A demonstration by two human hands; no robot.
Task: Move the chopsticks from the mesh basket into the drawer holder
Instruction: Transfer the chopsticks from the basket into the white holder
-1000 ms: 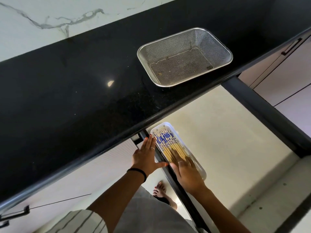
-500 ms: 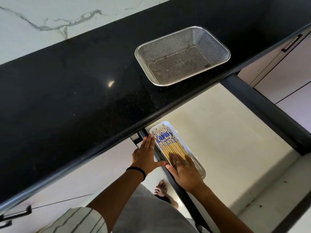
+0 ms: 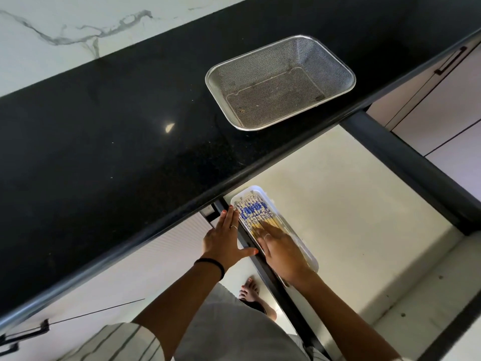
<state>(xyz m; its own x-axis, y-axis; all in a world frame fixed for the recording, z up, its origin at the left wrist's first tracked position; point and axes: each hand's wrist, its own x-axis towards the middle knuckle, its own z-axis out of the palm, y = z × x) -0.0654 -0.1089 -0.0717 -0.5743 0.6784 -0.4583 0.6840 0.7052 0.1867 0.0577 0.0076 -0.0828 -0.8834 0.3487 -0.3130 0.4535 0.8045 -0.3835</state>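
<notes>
The steel mesh basket (image 3: 263,57) stands on the black counter with no chopsticks in it. Below the counter edge, a white holder (image 3: 263,193) lies at the left side of the pulled-out drawer (image 3: 351,217). It is packed with several wooden chopsticks (image 3: 251,209) with blue-patterned tops. My right hand (image 3: 279,250) lies flat on the near half of the chopsticks, fingers spread, hiding their lower ends. My left hand (image 3: 223,239) rests flat against the drawer's dark left wall, fingers pointing at the counter, thumb across the rail. Neither hand grips anything.
The black counter (image 3: 117,142) overhangs the drawer's back. A dark right drawer wall (image 3: 416,173) runs diagonally. Cabinet fronts with black handles (image 3: 450,61) are at the right and lower left. A bare foot (image 3: 250,290) shows on the floor below.
My right hand has slid along the chopsticks, first back toward me, then up and a little further over them. My left hand has stayed on the drawer wall.
</notes>
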